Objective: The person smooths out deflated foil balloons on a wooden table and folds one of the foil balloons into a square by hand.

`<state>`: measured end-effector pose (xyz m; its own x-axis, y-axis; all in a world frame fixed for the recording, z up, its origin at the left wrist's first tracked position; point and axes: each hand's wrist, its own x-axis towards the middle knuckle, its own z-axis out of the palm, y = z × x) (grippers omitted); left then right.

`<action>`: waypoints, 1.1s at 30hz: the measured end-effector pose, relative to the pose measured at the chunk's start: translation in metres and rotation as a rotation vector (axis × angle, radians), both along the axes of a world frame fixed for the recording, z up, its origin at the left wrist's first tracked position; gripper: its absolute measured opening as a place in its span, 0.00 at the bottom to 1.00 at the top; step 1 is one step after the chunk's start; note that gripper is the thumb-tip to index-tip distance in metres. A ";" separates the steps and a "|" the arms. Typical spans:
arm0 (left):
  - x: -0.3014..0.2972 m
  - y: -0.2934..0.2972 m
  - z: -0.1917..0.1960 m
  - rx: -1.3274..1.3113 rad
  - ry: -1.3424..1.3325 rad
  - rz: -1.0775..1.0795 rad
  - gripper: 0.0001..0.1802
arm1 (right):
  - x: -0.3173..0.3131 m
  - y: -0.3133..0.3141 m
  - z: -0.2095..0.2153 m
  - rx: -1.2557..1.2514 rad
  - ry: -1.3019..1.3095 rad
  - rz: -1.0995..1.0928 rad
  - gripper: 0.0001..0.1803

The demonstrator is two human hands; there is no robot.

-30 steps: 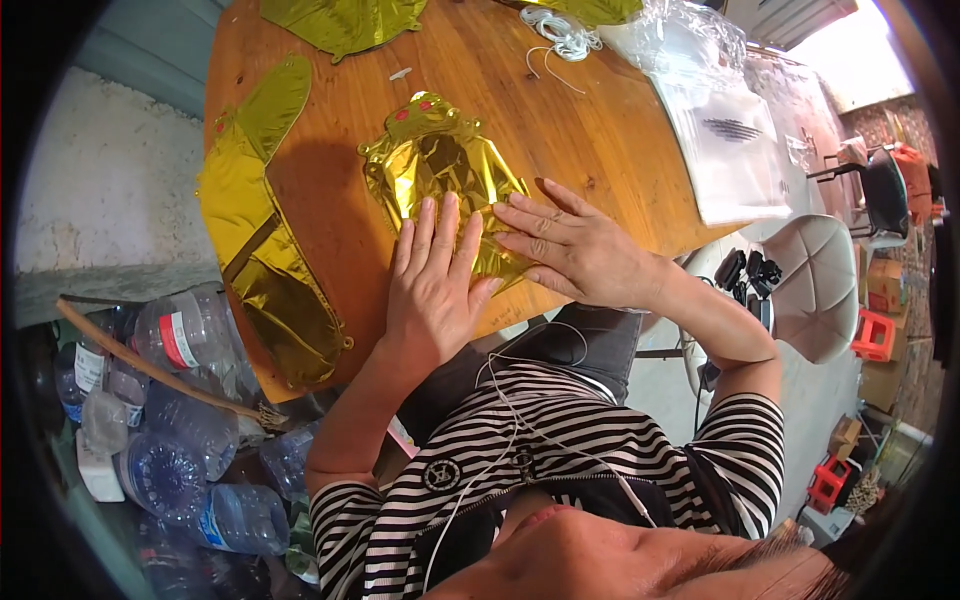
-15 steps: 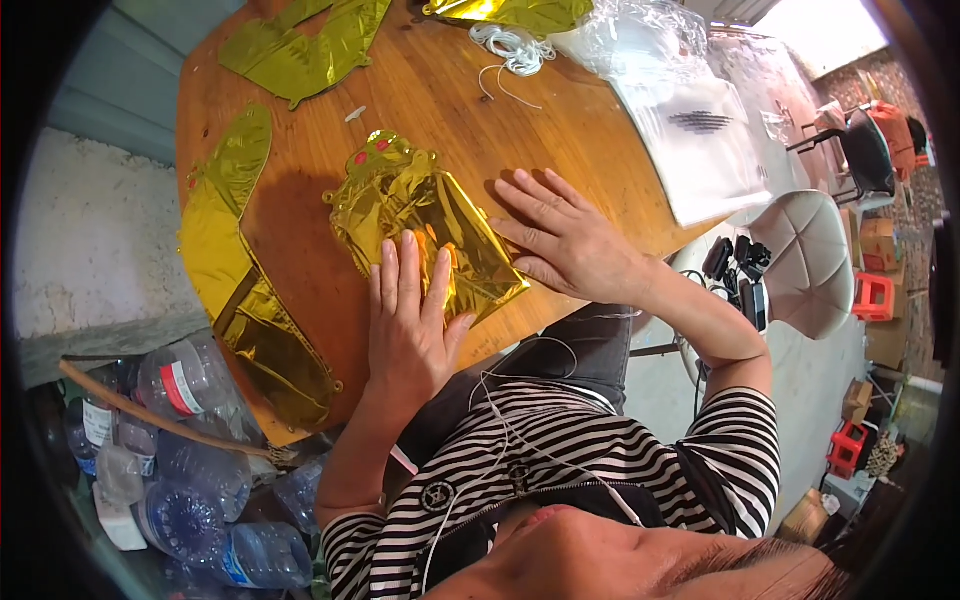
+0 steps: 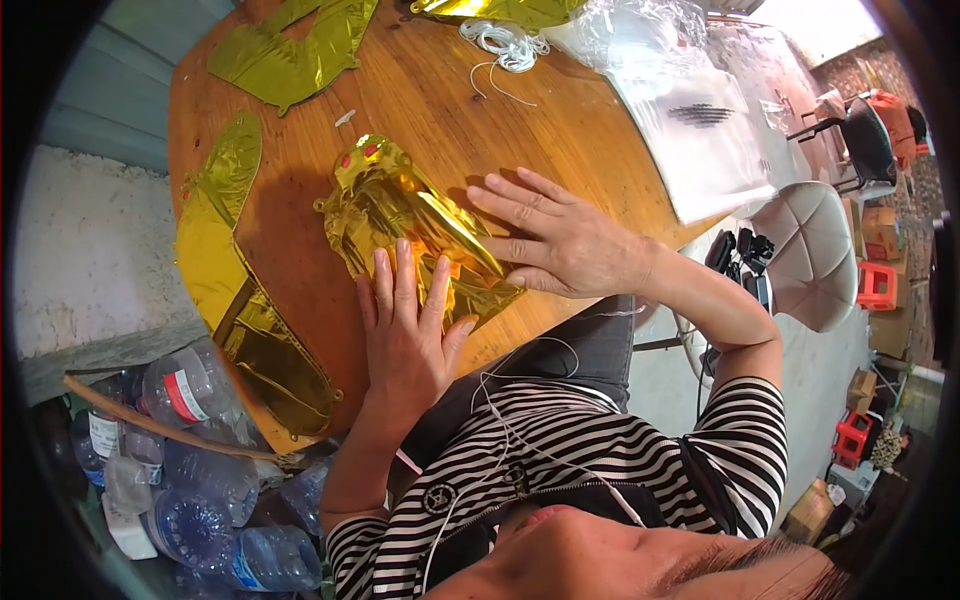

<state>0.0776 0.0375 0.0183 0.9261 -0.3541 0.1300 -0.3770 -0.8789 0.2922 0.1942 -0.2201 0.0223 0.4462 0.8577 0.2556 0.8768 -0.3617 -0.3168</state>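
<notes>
A folded gold foil balloon (image 3: pixel 385 210) with red spots at its far end lies crumpled on the wooden table. My left hand (image 3: pixel 408 335) rests on its near part, palm down with fingers spread. At the balloon's right side lies my right hand (image 3: pixel 565 240), its fingers stretched out and touching the raised right edge. Neither hand grips anything. To the left, another flat gold foil balloon (image 3: pixel 205 260) reaches down along the table's edge, and a further gold foil piece (image 3: pixel 320 60) is spread at the far left.
White string (image 3: pixel 505 45) lies in a tangle at the back, near clear plastic bags (image 3: pixel 690 140) on the right. Plastic bottles (image 3: pixel 195 515) crowd the floor at lower left. A pale padded chair (image 3: pixel 805 255) stands right of the table (image 3: pixel 560 130).
My right hand has shifted slightly left, and the balloon's right edge now stands up in a rolled fold, narrowing it. My left hand stays on the near part.
</notes>
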 end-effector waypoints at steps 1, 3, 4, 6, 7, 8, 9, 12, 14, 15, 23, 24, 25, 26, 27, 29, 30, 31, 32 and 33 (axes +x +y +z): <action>0.000 0.000 0.000 0.000 0.001 -0.004 0.41 | 0.000 0.001 0.000 0.012 0.000 0.031 0.24; 0.000 0.000 0.000 -0.007 0.002 0.002 0.41 | 0.002 0.003 -0.003 0.024 0.008 0.040 0.23; 0.000 0.000 -0.001 -0.007 0.003 -0.002 0.41 | 0.003 0.004 -0.004 0.037 0.016 0.051 0.23; 0.001 0.000 0.000 -0.010 0.007 -0.003 0.42 | 0.006 0.005 -0.001 0.041 0.035 0.072 0.23; 0.001 0.000 0.000 -0.009 0.008 -0.007 0.42 | 0.008 0.005 0.000 0.044 0.054 0.096 0.23; 0.001 0.000 0.000 -0.011 0.009 -0.009 0.42 | 0.010 0.006 -0.001 0.045 0.054 0.092 0.23; 0.001 0.000 0.000 -0.013 0.009 -0.011 0.42 | 0.012 0.007 -0.001 0.058 0.078 0.137 0.23; -0.001 0.000 0.000 -0.012 -0.002 0.000 0.42 | 0.019 0.005 0.003 0.097 0.107 0.207 0.23; -0.001 -0.001 -0.001 -0.009 -0.005 -0.004 0.42 | 0.024 0.002 0.003 0.122 0.113 0.233 0.22; 0.000 -0.001 -0.001 -0.008 -0.007 -0.002 0.43 | 0.026 0.002 0.001 0.118 0.078 0.248 0.22; 0.001 -0.002 0.000 0.055 0.011 -0.012 0.43 | 0.039 0.015 -0.002 0.097 -0.043 0.357 0.27; 0.002 -0.003 -0.001 0.057 0.023 -0.006 0.43 | 0.041 0.015 0.001 0.101 -0.030 0.370 0.28; 0.001 -0.002 0.000 0.061 0.023 -0.003 0.43 | 0.042 0.015 0.003 0.106 -0.017 0.391 0.28; 0.001 -0.002 0.000 0.053 0.008 -0.003 0.43 | 0.043 0.017 0.000 0.110 -0.016 0.396 0.28; -0.001 -0.001 0.001 0.047 -0.007 0.000 0.42 | 0.043 0.019 -0.004 0.142 -0.013 0.403 0.29; -0.005 0.002 0.001 -0.003 -0.026 0.040 0.42 | 0.045 0.023 -0.007 0.185 -0.009 0.443 0.29; -0.008 0.003 0.002 -0.058 -0.048 0.065 0.41 | 0.044 0.019 -0.007 0.140 -0.018 0.436 0.31; -0.007 0.004 0.006 -0.106 -0.136 0.111 0.36 | 0.045 0.017 -0.008 0.093 -0.031 0.433 0.33; -0.012 0.009 0.013 -0.091 -0.136 0.141 0.36 | 0.044 0.016 -0.008 0.107 -0.030 0.463 0.33; -0.017 0.015 0.020 -0.208 -0.101 0.239 0.33 | 0.043 0.014 -0.007 0.106 0.010 0.434 0.33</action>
